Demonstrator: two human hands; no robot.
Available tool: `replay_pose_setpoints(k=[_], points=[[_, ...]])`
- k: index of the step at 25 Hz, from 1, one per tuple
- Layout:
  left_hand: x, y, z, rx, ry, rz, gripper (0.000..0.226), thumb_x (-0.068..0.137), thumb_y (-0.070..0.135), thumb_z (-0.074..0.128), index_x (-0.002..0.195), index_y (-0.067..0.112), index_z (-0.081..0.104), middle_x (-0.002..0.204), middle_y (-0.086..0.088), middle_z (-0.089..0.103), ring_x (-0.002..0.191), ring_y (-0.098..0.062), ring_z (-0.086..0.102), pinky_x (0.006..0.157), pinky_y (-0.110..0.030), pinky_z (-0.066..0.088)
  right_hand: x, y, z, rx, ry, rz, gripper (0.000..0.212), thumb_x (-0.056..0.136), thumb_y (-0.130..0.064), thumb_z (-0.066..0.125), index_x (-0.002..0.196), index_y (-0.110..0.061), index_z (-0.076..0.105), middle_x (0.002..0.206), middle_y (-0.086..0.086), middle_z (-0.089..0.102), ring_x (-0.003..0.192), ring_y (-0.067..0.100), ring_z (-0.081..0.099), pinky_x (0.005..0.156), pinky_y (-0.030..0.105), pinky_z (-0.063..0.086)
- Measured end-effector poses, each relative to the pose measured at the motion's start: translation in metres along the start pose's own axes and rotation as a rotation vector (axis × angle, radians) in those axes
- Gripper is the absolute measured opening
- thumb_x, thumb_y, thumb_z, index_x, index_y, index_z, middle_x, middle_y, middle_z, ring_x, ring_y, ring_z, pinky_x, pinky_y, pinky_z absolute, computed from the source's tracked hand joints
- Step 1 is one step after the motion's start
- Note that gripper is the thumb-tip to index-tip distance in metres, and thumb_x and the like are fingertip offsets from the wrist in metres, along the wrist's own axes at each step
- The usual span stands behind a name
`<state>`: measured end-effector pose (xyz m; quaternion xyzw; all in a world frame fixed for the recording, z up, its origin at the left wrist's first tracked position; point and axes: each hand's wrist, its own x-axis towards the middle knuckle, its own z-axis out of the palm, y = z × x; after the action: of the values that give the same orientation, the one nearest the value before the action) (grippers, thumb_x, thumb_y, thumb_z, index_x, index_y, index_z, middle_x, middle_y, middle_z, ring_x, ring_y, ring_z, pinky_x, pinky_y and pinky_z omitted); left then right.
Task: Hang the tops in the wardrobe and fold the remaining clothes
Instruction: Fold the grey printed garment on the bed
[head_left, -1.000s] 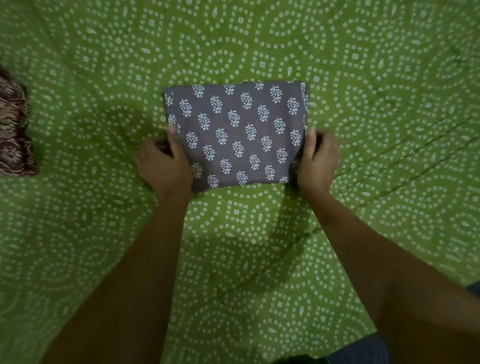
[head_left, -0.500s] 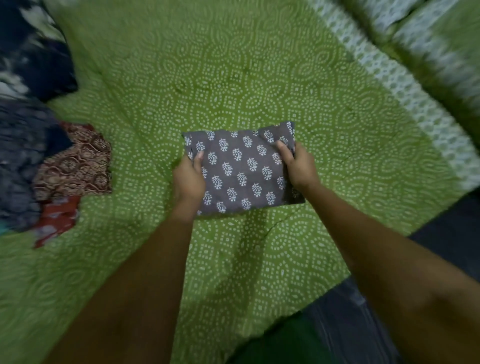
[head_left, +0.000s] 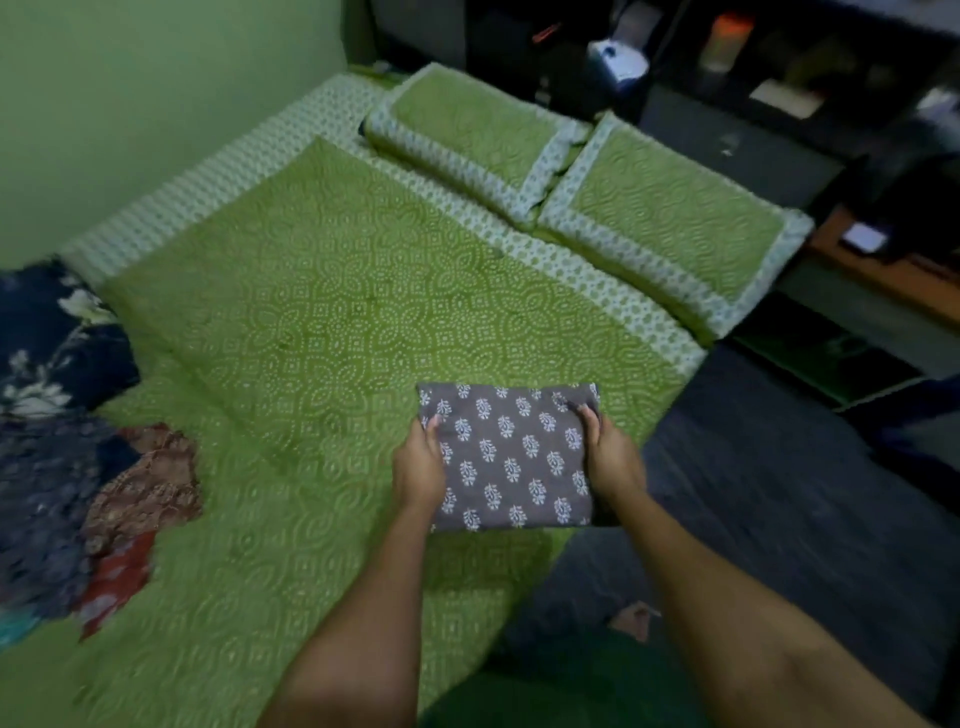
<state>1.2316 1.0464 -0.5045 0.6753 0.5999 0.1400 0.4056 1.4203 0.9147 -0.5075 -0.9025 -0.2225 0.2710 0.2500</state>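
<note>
One folded grey cotton garment with white leaf print (head_left: 511, 457) is gripped at both side edges by left hand (head_left: 418, 470) and right hand (head_left: 613, 460), above the green-quilted bed's (head_left: 322, 322) 4 o'clock edge. Two green pillows (head_left: 670, 208) lie at 1 o'clock. One blurred clothes heap (head_left: 78, 467) at 9 o'clock is cut off.

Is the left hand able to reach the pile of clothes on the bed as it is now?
Probably not yet: the left hand grips the folded grey garment together with the right hand. The bedspread towards the pile of clothes lies unobstructed.
</note>
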Motion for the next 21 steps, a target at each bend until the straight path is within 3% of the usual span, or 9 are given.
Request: replay_pose_setpoints(k=[8,12,18,21], points=[[-0.016,0.276,0.180,-0.170,-0.208,0.319,0.035,0.102,0.034,0.040,0.102,0.005,0.060,0.094,-0.016,0.064,0.082,-0.025,0.056,0.065,-0.030,0.035,0.086,0.105,-0.273,0.081,0.411,0.079,0.050,0.099,-0.054,0.024,0.127,-0.028,0.055,0.122,0.020,0.061,0.111,0.039,0.056,0.089,0.041,0.044],[-0.044,0.433,0.273,-0.219,-0.342,0.563,0.034,0.100,0.036,0.042,0.090,0.008,0.058,0.091,-0.018,0.065,0.084,-0.032,0.059,0.067,-0.036,0.038,0.111,0.169,-0.419,0.129,0.640,0.146,0.048,0.099,-0.054,0.025,0.127,-0.030,0.056,0.120,0.019,0.062,0.109,0.040,0.057,0.087,0.040,0.044],[-0.092,0.616,0.424,-0.138,-0.574,0.857,0.031,0.100,0.034,0.043,0.085,0.012,0.056,0.096,-0.019,0.068,0.093,-0.034,0.061,0.069,-0.033,0.037,0.134,0.274,-0.561,0.233,0.964,0.324,0.047,0.101,-0.050,0.026,0.126,-0.025,0.058,0.114,0.022,0.063,0.103,0.041,0.057,0.081,0.040,0.044],[-0.133,0.685,0.508,-0.133,-0.757,0.975,0.033,0.100,0.033,0.043,0.097,0.007,0.063,0.104,-0.019,0.068,0.098,-0.034,0.060,0.076,-0.034,0.039,0.131,0.329,-0.617,0.256,1.095,0.471,0.047,0.101,-0.049,0.027,0.125,-0.023,0.059,0.114,0.023,0.063,0.104,0.040,0.057,0.082,0.039,0.044]])
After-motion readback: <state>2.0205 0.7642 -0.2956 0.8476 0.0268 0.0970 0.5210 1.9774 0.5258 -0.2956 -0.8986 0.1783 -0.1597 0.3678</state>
